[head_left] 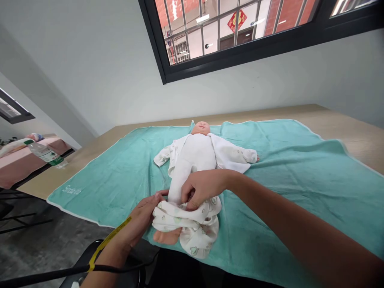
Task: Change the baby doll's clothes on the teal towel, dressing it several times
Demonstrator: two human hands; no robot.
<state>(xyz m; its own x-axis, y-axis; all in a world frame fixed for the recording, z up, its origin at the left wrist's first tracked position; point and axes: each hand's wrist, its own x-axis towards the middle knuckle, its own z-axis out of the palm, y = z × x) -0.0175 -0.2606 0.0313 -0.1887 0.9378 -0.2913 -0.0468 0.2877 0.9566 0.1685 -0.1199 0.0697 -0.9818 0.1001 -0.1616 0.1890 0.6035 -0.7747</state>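
Observation:
A baby doll with a white body lies on its back on a teal towel, head toward the wall. Its white jacket is spread open, sleeves on the arms. White printed baby pants are bunched around the lower legs, and one bare foot sticks out below them. My right hand is closed, pinching the pants' upper edge between the legs. At the other side, my left hand grips the pants' edge beside the doll's leg; some of its fingertips are hidden by cloth.
The towel covers much of a wooden table against the wall. A plastic bottle lies tilted at the far left, near a pink-covered surface. A black cable crosses my left forearm. A barred window is above.

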